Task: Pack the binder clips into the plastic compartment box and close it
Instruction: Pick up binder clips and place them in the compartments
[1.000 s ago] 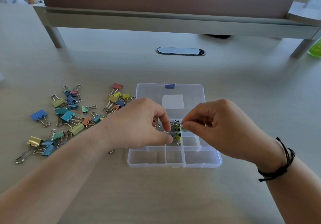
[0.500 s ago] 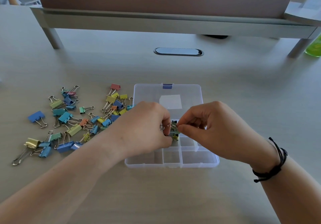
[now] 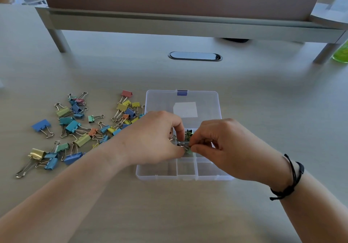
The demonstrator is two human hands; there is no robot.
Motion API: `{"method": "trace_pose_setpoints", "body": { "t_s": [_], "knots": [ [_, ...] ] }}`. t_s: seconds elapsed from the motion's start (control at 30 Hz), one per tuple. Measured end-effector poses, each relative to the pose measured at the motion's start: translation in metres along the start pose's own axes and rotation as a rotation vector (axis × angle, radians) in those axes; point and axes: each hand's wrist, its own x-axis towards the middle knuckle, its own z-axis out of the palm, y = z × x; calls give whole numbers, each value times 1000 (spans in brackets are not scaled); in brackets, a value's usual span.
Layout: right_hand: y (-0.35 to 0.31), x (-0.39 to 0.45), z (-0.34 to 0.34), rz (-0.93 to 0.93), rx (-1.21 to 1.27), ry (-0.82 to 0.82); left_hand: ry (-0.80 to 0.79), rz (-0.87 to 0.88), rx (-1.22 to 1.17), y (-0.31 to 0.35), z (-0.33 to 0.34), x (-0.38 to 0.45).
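Across the pale wood-grain desk (image 3: 188, 214) in front of you, going left to right, a loose scatter of coloured binder clips (image 3: 75, 129) lies on the left, the clear plastic compartment box (image 3: 185, 175) sits at centre with its lid (image 3: 160, 101) folded back flat, and a green object (image 3: 341, 54) is cut off at the far right edge. Behind them a grey raised shelf (image 3: 188, 26) spans the desk, with a dark oval cable port (image 3: 194, 56) beneath it. Your left hand (image 3: 150, 139) hovers over the box's left side, fingers curled, thumb and forefinger pinching at a small green clip (image 3: 188, 149) above a middle compartment. Your right hand (image 3: 226, 144), a black cord bracelet (image 3: 290, 178) on its wrist, meets it from the other side, fingers curled in and fingertips pinching the same clip. A few more clips (image 3: 189, 133) sit in the compartment just behind. Both hands hide much of the box, so you cannot tell what its covered compartments hold, and the pinched clip is too small to make out clearly.
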Motion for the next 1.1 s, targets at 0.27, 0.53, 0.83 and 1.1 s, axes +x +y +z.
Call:
{"method": "trace_pose_setpoints", "body": {
  "t_s": [0.27, 0.53, 0.83, 1.1],
  "knots": [
    [-9, 4, -1, -16, -167, -102, -116, 42, -113, -5, -10, -1],
    [-33, 20, -8, 91, -386, -200, -130, 26, -111, -5, -11, -1],
    [-38, 30, -8, 64, -491, -230, -111, 19, -189, -6, -12, 2],
    [-28, 19, -5, 94, -382, -145, -121, -4, -220, -5, -12, 1]
  ]
}}
